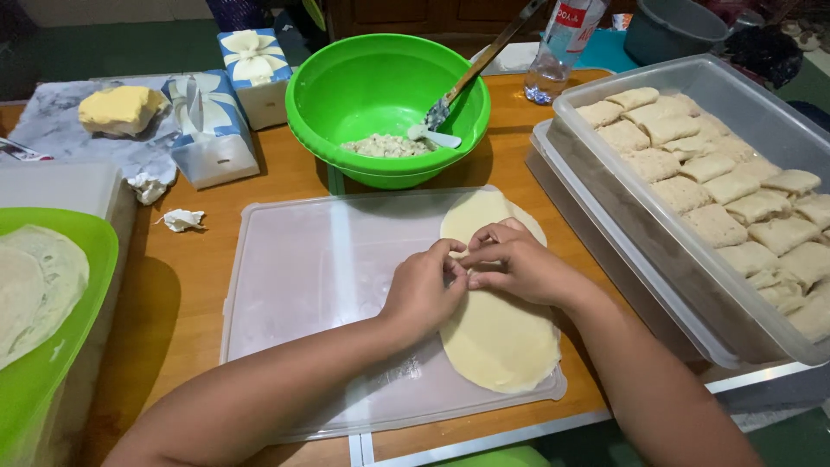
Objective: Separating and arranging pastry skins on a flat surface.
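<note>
Far left: green plate [52, 346] with stacked wrappers, cut off by frame. Centre: left hand [424, 290] and right hand [519, 264] together, fingertips pinching fold of pale wrapper [501, 333] on clear plastic lid [320, 285]. Advise: even pinch, edges tucked snug, no tearing. Filling under fingers hidden. Right: clear tub [605, 112] of folded parcels, partly out of frame.
</note>
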